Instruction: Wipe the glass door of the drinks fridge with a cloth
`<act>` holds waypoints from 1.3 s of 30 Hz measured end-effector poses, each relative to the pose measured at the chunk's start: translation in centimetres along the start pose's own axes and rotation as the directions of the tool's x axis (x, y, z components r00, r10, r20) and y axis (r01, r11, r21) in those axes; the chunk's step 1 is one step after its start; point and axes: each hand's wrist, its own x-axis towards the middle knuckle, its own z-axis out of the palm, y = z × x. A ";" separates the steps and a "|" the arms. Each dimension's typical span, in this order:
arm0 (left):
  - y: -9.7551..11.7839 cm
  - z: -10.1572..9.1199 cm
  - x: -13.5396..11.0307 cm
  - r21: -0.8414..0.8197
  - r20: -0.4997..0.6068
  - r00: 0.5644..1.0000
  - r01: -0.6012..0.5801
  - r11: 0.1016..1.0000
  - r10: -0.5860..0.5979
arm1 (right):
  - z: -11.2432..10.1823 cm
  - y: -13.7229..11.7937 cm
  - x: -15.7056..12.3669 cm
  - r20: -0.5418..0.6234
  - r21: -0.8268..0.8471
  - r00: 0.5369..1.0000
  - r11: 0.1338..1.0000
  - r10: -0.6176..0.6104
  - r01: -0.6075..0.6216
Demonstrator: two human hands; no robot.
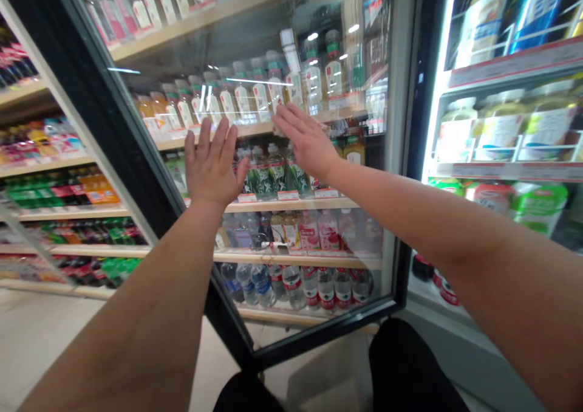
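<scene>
Both my hands are raised flat against a glass cooler door (346, 65) that stands swung open, its black frame (136, 157) running diagonally down to the floor. My left hand (213, 164) is spread, palm on the glass, fingers apart and holding nothing. My right hand (306, 138) lies flat a little higher and to the right, fingers pointing left, also holding nothing. Through the glass I see shelves of bottled drinks (273, 175) behind both hands.
The open cooler interior (501, 126) at right holds large bottles and cans on lit white shelves. More drink shelves (59, 187) run along the left. Water bottles (300, 284) fill the lowest shelf. Pale tiled floor (40, 333) lies below; my dark trousers (405, 369) show at the bottom.
</scene>
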 end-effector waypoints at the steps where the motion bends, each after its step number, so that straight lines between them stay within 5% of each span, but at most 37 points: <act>1: -0.1 0.1 -0.1 -0.005 -0.013 1.000 -0.015 1.000 0.015 | 0.6 -0.8 -0.9 0.054 0.020 0.997 0.998 -0.059 0.058; 5: 0.0 0.0 -0.1 -0.035 -0.022 1.000 -0.011 0.999 0.010 | 2.0 -3.7 -3.4 0.232 0.128 0.933 0.959 -0.275 0.251; 8: 0.1 -0.5 0.1 -0.062 -0.018 1.000 0.003 0.998 -0.004 | 2.2 -4.0 -3.5 0.020 0.134 0.999 0.990 -0.039 0.036; 11: 0.4 -0.8 0.0 -0.084 -0.015 1.000 -0.011 0.996 0.010 | 2.6 -4.3 -4.0 -0.108 0.204 0.981 0.969 0.162 -0.138; 14: 2.3 -0.4 -1.1 -0.106 -0.065 0.998 -0.002 0.994 -0.005 | 3.2 -5.6 -5.2 -0.036 0.260 0.993 0.961 0.110 -0.097; 17: 5.8 0.9 -3.0 -0.210 -0.026 0.988 -0.152 0.966 0.150 | 3.3 -6.4 -5.6 0.009 0.313 0.997 0.946 0.078 -0.077; 22: 9.8 2.9 -4.1 -0.196 -0.025 0.974 -0.226 0.954 0.226 | 0.4 -3.8 -5.5 0.078 0.322 0.997 0.947 0.001 -0.026; 26: 9.4 2.6 -3.1 -0.074 0.001 0.974 -0.227 0.971 0.227 | -3.6 0.9 -7.6 0.186 0.087 0.977 0.992 -0.106 0.091; 29: 8.6 1.8 -2.9 -0.043 0.005 0.971 -0.237 0.971 0.237 | -5.2 3.7 -10.4 0.216 -0.089 0.976 0.996 -0.002 0.022; 33: 9.6 1.4 -4.2 0.009 -0.012 0.960 -0.280 0.960 0.280 | -4.0 4.1 -13.3 0.137 -0.184 0.980 0.976 0.143 -0.117; 39: 13.2 3.4 -5.8 0.008 0.078 0.888 -0.455 0.891 0.453 | -1.4 2.4 -14.1 -0.012 -0.192 0.970 0.952 0.241 -0.239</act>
